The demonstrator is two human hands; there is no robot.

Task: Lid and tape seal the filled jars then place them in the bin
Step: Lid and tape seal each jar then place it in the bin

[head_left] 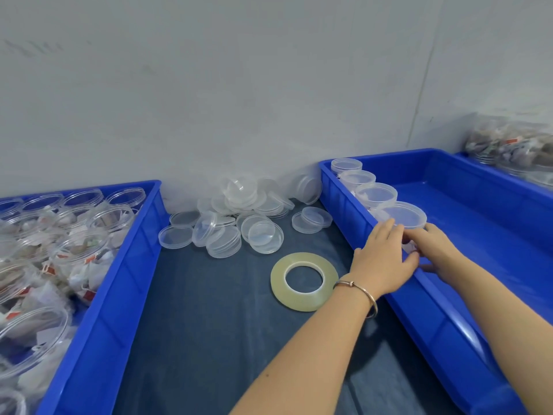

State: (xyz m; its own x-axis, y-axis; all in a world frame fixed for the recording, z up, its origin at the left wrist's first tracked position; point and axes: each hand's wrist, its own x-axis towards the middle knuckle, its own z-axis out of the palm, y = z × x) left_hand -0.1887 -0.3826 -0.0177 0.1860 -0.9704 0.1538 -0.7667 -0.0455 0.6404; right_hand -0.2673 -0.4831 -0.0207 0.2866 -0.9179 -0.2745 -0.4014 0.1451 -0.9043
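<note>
Both my hands, left hand [381, 259] and right hand [434, 250], curl around the lidded jar [405, 218] inside the right bin [344, 202]'s near wall; letting go crooked could topple it.

On the table [209, 324], a tape roll [304, 281] lies between two bins — the left bin [119, 265] holding open filled jars [74, 235], the right bin [449, 310] holding four lidded jars [375, 194] in a row along its left wall. Loose lids [239, 217] lie piled behind the roll, against the wall [239, 85]. Both hands meet at the nearest lidded jar — left hand [381, 259], right hand [435, 250].
</note>
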